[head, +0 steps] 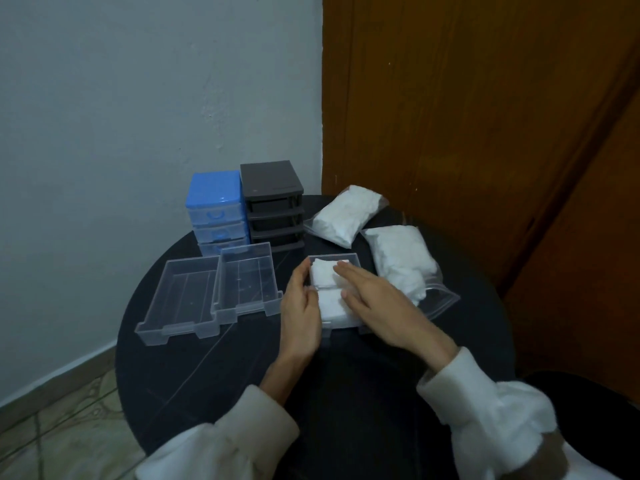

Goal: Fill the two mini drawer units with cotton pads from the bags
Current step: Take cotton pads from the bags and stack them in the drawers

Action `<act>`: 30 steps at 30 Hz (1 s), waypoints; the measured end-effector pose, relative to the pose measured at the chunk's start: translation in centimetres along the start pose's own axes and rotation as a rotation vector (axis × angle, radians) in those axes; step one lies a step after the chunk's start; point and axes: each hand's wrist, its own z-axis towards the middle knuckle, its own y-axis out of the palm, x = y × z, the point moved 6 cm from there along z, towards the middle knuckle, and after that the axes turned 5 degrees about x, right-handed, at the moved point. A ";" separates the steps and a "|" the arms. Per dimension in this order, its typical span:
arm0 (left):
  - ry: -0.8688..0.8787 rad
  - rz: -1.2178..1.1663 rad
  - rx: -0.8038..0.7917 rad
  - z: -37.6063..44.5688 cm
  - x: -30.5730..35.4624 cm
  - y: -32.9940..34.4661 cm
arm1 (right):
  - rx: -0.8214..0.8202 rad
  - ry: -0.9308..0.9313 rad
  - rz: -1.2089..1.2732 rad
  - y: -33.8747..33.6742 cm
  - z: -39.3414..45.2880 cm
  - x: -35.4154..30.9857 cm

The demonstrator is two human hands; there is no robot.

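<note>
risk: cotton pads heaped high may jam clear drawer on reinsertion | left hand grip grasping drawer wall at 9 o'clock; right hand flat, released, pressing pads

Clear drawer (removed) holds white cotton pads.

Round black table in front of me. On it at 11 o'clock: blue unit, drawers in, and touching its right side the grey unit, slots bare. At 9 to 10: two clear drawers side by side, touching. Centre: third drawer with white pads inside. At 1 o'clock: bag of pads; at 2: second bag, just beside the third drawer.
</note>
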 end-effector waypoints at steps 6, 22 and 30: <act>0.251 0.091 0.015 -2.1 4.3 1.1 | 0.195 0.026 0.090 -3.9 -4.9 2.4; 0.360 0.312 -0.293 -3.1 5.3 9.7 | 0.523 0.427 0.361 -3.3 -7.8 9.2; 0.372 0.293 -0.289 -2.9 5.5 10.2 | 0.670 0.432 0.394 -3.2 -6.9 9.4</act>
